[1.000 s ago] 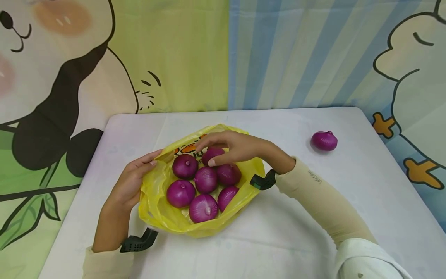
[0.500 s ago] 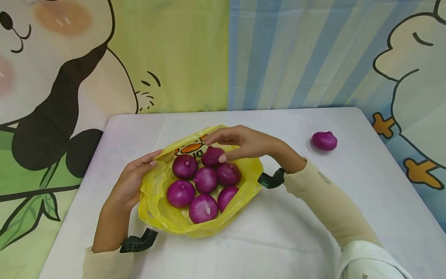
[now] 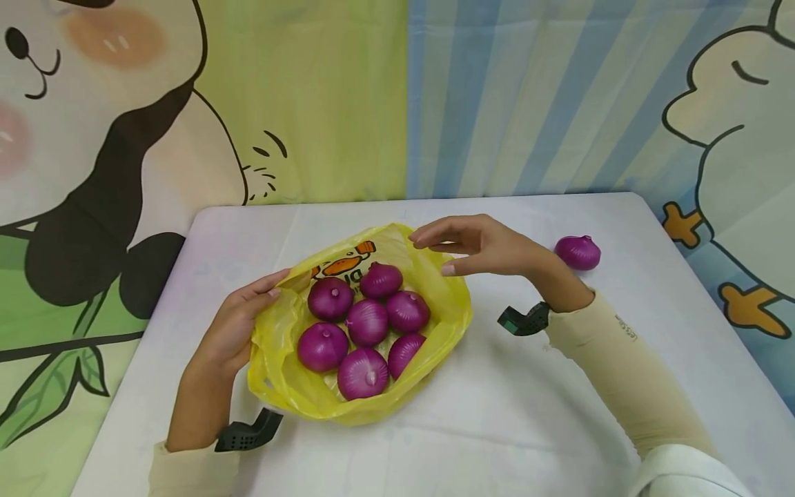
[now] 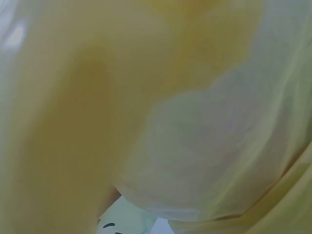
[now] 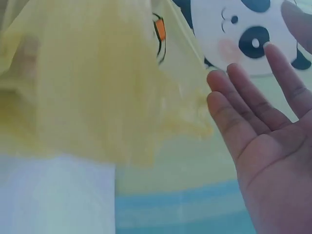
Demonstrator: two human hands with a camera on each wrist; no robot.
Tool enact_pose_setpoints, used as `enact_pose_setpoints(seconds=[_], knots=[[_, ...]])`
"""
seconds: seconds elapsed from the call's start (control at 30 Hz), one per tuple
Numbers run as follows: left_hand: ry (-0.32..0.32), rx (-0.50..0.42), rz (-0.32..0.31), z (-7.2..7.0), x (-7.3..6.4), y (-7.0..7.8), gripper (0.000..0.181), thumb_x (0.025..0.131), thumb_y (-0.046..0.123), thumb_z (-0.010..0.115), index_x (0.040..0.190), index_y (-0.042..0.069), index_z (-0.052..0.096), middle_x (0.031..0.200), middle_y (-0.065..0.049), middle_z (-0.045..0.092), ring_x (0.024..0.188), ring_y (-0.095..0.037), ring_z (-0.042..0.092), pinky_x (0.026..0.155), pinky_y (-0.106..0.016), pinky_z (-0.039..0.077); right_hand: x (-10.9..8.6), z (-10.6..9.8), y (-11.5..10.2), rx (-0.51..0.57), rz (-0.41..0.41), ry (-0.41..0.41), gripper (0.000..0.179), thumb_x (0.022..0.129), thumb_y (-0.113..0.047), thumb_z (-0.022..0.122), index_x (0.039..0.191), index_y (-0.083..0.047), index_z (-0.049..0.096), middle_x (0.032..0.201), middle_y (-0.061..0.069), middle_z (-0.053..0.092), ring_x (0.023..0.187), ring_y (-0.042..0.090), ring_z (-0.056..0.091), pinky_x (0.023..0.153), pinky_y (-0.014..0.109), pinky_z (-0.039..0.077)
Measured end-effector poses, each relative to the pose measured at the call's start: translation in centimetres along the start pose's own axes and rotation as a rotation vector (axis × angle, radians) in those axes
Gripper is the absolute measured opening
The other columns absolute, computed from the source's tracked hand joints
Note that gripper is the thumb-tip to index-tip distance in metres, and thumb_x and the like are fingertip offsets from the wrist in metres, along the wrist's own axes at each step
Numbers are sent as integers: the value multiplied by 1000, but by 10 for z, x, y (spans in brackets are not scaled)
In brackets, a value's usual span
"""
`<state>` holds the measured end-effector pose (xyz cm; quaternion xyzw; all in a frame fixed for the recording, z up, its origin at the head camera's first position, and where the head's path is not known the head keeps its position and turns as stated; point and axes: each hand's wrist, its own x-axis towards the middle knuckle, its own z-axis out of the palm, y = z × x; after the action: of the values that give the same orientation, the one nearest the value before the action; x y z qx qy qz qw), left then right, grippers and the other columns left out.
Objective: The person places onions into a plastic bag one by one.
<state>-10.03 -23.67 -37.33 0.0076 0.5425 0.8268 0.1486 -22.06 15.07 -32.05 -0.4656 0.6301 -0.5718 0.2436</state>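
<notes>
A yellow plastic bag [image 3: 448,314] lies wide-mouthed on the table, with several purple onions [image 3: 366,322] inside it. My left hand [image 3: 232,324] grips the bag's left rim, thumb on the near side; the fingers behind the plastic are partly hidden. Over the bag's upper right rim hovers my right hand [image 3: 478,245], fingers extended and holding nothing. The right wrist view shows that palm [image 5: 278,156] beside the bag's yellow side [image 5: 97,87]. Blurred yellow plastic [image 4: 161,97] nearly fills the left wrist view.
One loose onion [image 3: 577,252] sits at the table's back right, just beyond my right wrist. The white-covered table [image 3: 497,428] ends at a cartoon-printed cloth backdrop [image 3: 323,103]. Dark wrist-worn devices [image 3: 524,319] stick out below both hands.
My right hand has drawn away from the onions, moving right and slightly up to the bag's rim. The left hand keeps its hold, and the onions stay in place.
</notes>
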Motion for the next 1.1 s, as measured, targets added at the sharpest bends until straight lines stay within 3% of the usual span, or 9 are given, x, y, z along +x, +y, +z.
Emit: enact_pose_setpoints(seconds=[0.3, 0.57, 0.77, 0.93, 1.1], knots=[[16, 18, -9, 1, 0, -1, 39, 105, 11, 41, 143, 5, 47, 140, -10, 45, 123, -21, 53, 100, -34, 44, -37, -15, 11, 25, 38, 86, 42, 92, 8, 60, 132, 13, 48, 138, 22, 48, 129, 37, 45, 108, 43, 37], [9, 20, -11, 2, 1, -2, 40, 106, 11, 40, 144, 3, 45, 143, -14, 43, 128, -25, 48, 101, -37, 42, -72, -23, 23, 0, 128, 246, 42, 94, 6, 57, 135, 7, 49, 138, 25, 47, 128, 34, 46, 103, 37, 43], [10, 30, -19, 3, 1, -2, 42, 106, 12, 40, 146, 3, 41, 145, -15, 40, 132, -28, 43, 103, -38, 40, -98, -26, 35, -126, 235, 409, 42, 93, 0, 62, 134, 3, 51, 136, 20, 51, 126, 28, 50, 96, 29, 48], [13, 27, -17, 3, 0, -2, 39, 106, 12, 40, 144, 4, 46, 143, -14, 42, 129, -25, 48, 101, -36, 43, -115, -34, 38, -184, 257, 477, 44, 94, -2, 63, 135, 3, 50, 136, 13, 52, 126, 26, 50, 95, 26, 48], [12, 24, -15, 3, 1, -3, 39, 106, 12, 41, 144, 5, 47, 142, -12, 44, 127, -24, 50, 100, -35, 44, -139, -50, 44, -302, 282, 630, 42, 93, -3, 64, 134, 2, 53, 131, 7, 57, 120, 16, 55, 92, 17, 48]])
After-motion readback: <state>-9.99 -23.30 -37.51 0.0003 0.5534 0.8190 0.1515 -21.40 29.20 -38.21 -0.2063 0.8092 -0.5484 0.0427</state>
